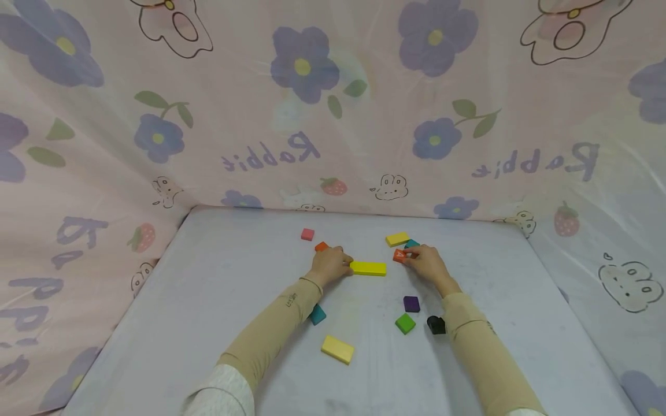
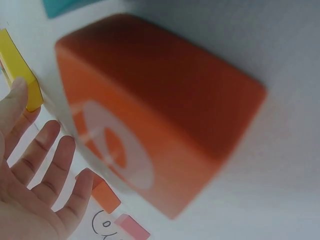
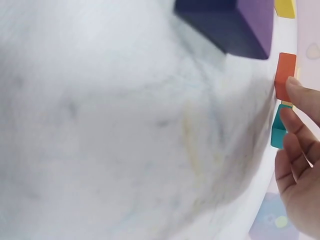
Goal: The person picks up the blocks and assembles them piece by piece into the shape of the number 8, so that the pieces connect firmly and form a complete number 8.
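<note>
My left hand (image 1: 330, 267) pinches the left end of a long bright yellow block (image 1: 369, 268) between thumb and index finger; its other fingers are spread. An orange block (image 1: 321, 247) lies just beyond those knuckles, and a pink block (image 1: 307, 234) farther back. To the right, my right hand (image 1: 428, 263) pinches an orange block (image 1: 399, 256) with a white letter on top. Close to its fingertips sit a teal block (image 1: 411, 244) and a paler yellow block (image 1: 398, 239). Large in the left wrist view is another orange block (image 2: 165, 95) with a white mark.
Nearer on the white tabletop (image 1: 182, 323) lie a purple block (image 1: 411, 304), a green block (image 1: 405, 323) and a black piece (image 1: 436, 325) by the right sleeve. A teal block (image 1: 318, 315) is partly behind the left sleeve; a pale yellow block (image 1: 337, 349) lies in front. Printed cloth (image 1: 359, 138) surrounds the table.
</note>
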{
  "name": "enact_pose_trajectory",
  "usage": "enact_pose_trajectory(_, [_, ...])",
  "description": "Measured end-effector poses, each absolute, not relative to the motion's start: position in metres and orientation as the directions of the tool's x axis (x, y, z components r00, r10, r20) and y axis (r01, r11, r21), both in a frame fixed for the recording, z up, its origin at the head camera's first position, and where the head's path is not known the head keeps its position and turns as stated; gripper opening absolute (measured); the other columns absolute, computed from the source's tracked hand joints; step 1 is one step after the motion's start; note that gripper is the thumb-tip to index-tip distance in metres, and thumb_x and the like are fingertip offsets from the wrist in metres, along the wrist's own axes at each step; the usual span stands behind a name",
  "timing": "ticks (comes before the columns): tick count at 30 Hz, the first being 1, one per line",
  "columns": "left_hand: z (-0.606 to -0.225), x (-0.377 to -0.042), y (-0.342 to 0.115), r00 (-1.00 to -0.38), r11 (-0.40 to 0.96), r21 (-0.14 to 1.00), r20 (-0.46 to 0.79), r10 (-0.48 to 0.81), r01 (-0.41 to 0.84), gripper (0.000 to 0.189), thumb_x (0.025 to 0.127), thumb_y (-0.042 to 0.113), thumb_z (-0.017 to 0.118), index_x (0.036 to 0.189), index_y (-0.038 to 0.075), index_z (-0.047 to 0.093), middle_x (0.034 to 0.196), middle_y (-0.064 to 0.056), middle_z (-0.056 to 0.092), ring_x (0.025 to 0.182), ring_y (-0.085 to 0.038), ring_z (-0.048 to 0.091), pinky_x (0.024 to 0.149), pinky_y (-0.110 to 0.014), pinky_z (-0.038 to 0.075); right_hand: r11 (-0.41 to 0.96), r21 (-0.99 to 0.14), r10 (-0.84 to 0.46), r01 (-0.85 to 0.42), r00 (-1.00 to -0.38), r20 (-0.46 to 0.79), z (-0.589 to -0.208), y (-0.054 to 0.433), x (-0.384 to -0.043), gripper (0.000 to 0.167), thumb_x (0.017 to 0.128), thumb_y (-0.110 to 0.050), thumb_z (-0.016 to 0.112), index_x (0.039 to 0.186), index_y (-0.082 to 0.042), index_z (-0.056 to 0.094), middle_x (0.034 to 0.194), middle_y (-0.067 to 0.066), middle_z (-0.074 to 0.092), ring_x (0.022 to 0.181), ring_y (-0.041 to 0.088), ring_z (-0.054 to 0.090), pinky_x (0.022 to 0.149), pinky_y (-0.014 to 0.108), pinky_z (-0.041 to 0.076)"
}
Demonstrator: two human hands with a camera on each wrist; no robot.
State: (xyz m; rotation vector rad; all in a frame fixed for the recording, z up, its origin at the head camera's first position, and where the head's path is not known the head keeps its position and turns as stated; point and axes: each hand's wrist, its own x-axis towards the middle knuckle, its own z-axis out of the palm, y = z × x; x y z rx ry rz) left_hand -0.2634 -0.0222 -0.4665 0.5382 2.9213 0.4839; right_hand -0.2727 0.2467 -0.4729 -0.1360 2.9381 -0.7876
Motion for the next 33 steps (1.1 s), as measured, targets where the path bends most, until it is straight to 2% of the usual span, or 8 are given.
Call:
enact_pose_trajectory(7, [-0.466, -0.265, -0.022, -0.928, 0.883, 0.342, -0.073, 0.366, 0.321, 0.035, 0.082, 0.035, 0.070, 0.114, 0.023, 0.068, 0.093, 0.001, 0.063, 0.073, -0.013, 0.051, 0.062, -0.022, 0.042, 0.845, -0.524, -0.166, -0.110, -0.984, -0.060, -0.472, 0.243, -0.272, 0.034, 0.087, -0.017, 0.064, 0.118, -0.004, 0.063, 0.097, 0.017, 0.066, 0.080, 0.023, 0.055, 0.071, 0.034, 0.046])
enact_pose_trajectory(11, [-0.466, -0.265, -0.022, -0.927, 0.880, 0.355, -0.080, 0.365, 0.316, 0.035, 0.082, 0.035, 0.070, 0.114, 0.022, 0.068, 0.094, 0.000, 0.063, 0.074, -0.013, 0.051, 0.063, -0.022, 0.042, 0.844, -0.517, -0.202, -0.144, -0.978, -0.057, -0.470, 0.240, -0.271, 0.033, 0.087, -0.017, 0.064, 0.117, -0.005, 0.064, 0.097, 0.017, 0.067, 0.079, 0.022, 0.054, 0.068, 0.030, 0.046])
enact_pose_trajectory(15, [-0.465, -0.265, -0.021, -0.927, 0.881, 0.353, -0.085, 0.367, 0.316, 0.035, 0.082, 0.035, 0.069, 0.115, 0.022, 0.068, 0.096, 0.000, 0.063, 0.075, -0.013, 0.052, 0.063, -0.022, 0.042, 0.836, -0.533, -0.208, -0.134, -0.975, -0.082, -0.470, 0.237, -0.271, 0.033, 0.087, -0.018, 0.064, 0.118, -0.007, 0.064, 0.097, 0.015, 0.066, 0.079, 0.021, 0.052, 0.064, 0.026, 0.042])
enact_pose_trajectory(23, [-0.463, -0.262, -0.021, -0.926, 0.883, 0.344, -0.088, 0.367, 0.318, 0.035, 0.082, 0.035, 0.069, 0.115, 0.022, 0.068, 0.095, 0.000, 0.063, 0.074, -0.012, 0.051, 0.062, -0.021, 0.041, 0.832, -0.546, -0.210, -0.101, -0.968, -0.141, -0.470, 0.234, -0.271, 0.034, 0.089, -0.022, 0.063, 0.120, -0.009, 0.063, 0.097, 0.013, 0.063, 0.080, 0.021, 0.050, 0.065, 0.027, 0.042])
enact_pose_trajectory(33, [-0.463, -0.263, -0.022, -0.928, 0.884, 0.348, -0.089, 0.362, 0.312, 0.035, 0.082, 0.035, 0.070, 0.114, 0.022, 0.068, 0.095, 0.000, 0.063, 0.074, -0.013, 0.051, 0.062, -0.021, 0.041, 0.830, -0.548, -0.216, -0.106, -0.966, -0.140, -0.471, 0.234, -0.272, 0.034, 0.088, -0.021, 0.063, 0.121, -0.010, 0.063, 0.095, 0.012, 0.064, 0.076, 0.019, 0.049, 0.062, 0.025, 0.040])
